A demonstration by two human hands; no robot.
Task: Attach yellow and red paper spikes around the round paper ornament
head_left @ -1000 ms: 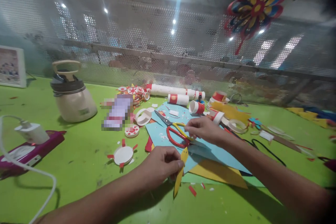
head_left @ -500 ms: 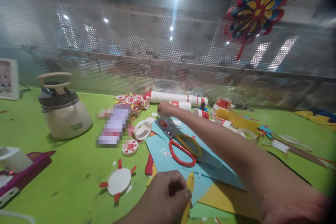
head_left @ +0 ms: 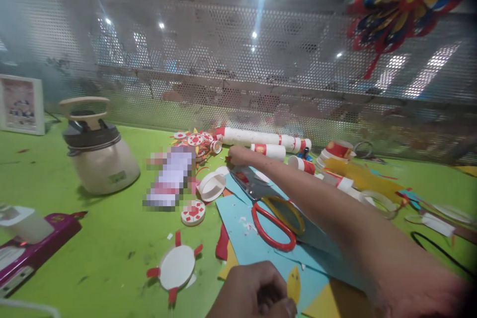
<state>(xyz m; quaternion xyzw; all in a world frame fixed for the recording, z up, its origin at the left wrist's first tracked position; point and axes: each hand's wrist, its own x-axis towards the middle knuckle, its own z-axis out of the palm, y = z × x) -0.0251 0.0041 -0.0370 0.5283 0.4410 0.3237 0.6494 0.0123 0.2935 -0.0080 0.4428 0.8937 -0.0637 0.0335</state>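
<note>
My left hand (head_left: 257, 290) is closed at the bottom of the view. It pinches a yellow paper cutout (head_left: 293, 284) with small dark dots like eyes. My right hand (head_left: 239, 155) is stretched far across the table, its fingers curled down close to the paper-cup roll; a bit of red shows at the fingertips, but what it is I cannot make out. Under my right forearm lie scissors (head_left: 274, 228) with one red and one yellow handle, resting on light blue paper (head_left: 238, 228). A white disc with red tabs (head_left: 177, 267) lies left of my left hand.
A jug-like bottle (head_left: 106, 164) and a blurred-out phone (head_left: 172, 176) stand or lie to the left, behind a purple power strip (head_left: 55, 233). White tubes (head_left: 257, 137), paper cups (head_left: 301, 164) and yellow paper (head_left: 357, 179) lie at the back and right.
The whole scene has shifted right in view as the camera turned left. My left hand still holds the yellow cutout, now lower in view; my right hand stays reached out at the back.
</note>
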